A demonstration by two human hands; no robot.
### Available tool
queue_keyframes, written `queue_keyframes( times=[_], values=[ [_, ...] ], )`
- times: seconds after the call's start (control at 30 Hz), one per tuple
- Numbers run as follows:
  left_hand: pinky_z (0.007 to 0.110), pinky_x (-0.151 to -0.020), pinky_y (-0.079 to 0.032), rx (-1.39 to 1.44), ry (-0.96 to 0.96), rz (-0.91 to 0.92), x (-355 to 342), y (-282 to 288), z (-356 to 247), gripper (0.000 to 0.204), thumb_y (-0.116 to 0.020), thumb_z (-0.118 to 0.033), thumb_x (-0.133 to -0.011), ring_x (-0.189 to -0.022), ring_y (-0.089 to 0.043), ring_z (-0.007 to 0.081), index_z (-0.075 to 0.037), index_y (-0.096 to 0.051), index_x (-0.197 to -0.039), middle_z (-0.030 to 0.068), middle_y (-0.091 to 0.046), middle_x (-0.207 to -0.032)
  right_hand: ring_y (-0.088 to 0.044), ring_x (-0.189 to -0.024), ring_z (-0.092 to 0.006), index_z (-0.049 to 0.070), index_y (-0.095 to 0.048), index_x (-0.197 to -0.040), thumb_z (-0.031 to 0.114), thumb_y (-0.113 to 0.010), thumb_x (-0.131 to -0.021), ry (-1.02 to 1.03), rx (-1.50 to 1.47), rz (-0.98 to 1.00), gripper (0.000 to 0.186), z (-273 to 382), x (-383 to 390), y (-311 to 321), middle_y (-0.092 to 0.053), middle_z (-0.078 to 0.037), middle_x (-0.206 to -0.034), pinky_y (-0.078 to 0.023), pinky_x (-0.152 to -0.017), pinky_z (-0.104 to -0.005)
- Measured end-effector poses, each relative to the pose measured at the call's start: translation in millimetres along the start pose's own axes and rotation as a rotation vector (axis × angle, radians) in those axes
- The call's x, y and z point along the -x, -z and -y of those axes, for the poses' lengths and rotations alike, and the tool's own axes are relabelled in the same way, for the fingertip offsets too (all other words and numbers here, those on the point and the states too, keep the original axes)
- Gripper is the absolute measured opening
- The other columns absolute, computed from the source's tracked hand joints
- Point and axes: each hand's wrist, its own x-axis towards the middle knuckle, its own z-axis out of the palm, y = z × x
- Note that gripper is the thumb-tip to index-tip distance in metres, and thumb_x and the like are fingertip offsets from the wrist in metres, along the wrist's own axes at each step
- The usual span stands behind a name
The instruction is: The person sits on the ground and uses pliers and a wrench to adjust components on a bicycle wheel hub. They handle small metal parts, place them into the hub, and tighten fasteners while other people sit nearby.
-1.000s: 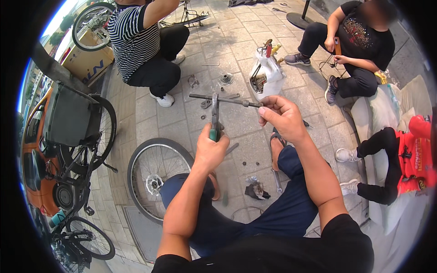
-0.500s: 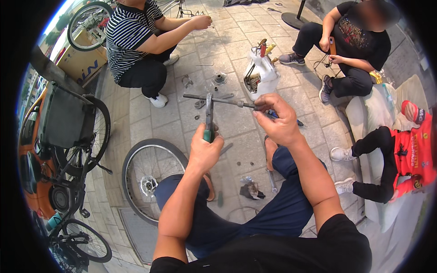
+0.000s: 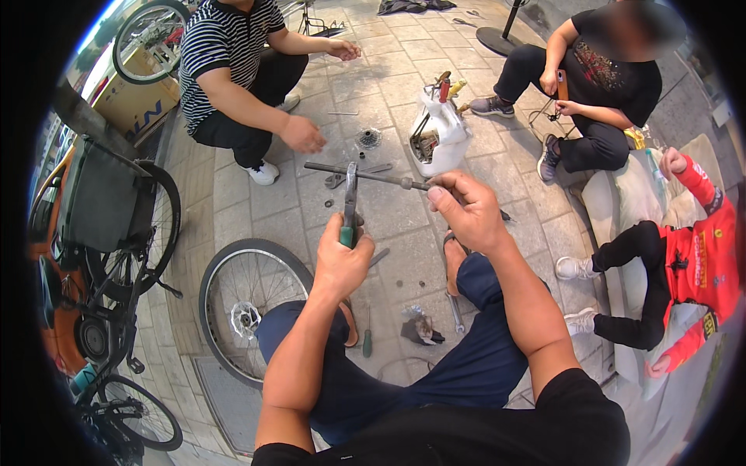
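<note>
Left hand (image 3: 342, 264) clenched on pliers (image 3: 350, 203), right hand (image 3: 466, 210) grasping metal rod (image 3: 365, 175): best steady rod level, bite squarely.

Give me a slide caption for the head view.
Left hand grips pliers on a metal axle rod held by the right hand.

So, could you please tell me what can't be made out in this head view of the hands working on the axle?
- Pliers: where the jaws meet the axle is too small to tell if they grip it.
- Axle's right end: hidden inside the right hand.
- Pliers' handles: covered by the left hand.
- Small parts on the paving: too small to identify.
</note>
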Motion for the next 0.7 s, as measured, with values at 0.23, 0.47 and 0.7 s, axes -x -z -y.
queue_keyframes(
  times=[0.23,0.47,0.7],
  values=[
    [0.036,-0.074,-0.052,-0.058,-0.020,0.001,0.4,-0.4,-3.0,0.020,-0.068,-0.011,-0.091,-0.078,-0.060,0.0166,-0.003,-0.062,-0.108,0.0069,-0.065,-0.085,-0.068,-0.078,-0.0129,-0.002,-0.071,-0.106,0.029,-0.070,-0.108,-0.439,-0.262,0.037,0.032,-3.3,-3.4,5.6,-0.071,-0.006,-0.089,-0.054,-0.070,-0.0273],
    [0.036,-0.075,-0.052,-0.028,0.001,-0.008,-1.5,-2.2,2.9,0.020,-0.068,-0.012,-0.090,-0.079,-0.062,0.0173,-0.002,-0.062,-0.107,0.0081,-0.065,-0.086,-0.069,-0.087,-0.0134,0.000,-0.070,-0.108,0.022,-0.069,-0.105,0.177,0.143,-0.094,0.023,-0.9,1.5,-4.8,-0.071,-0.006,-0.090,-0.054,-0.071,-0.0274],
    [0.036,-0.071,-0.052,-0.040,-0.009,-0.011,-1.6,-2.8,1.4,0.019,-0.069,-0.011,-0.090,-0.075,-0.061,0.0165,-0.002,-0.062,-0.105,0.0067,-0.064,-0.082,-0.066,-0.082,-0.0121,0.000,-0.074,-0.100,0.032,-0.066,-0.107,-0.513,-0.358,0.120,0.034,-4.2,-4.0,9.0,-0.070,-0.006,-0.089,-0.051,-0.066,-0.0266]
  ],
)
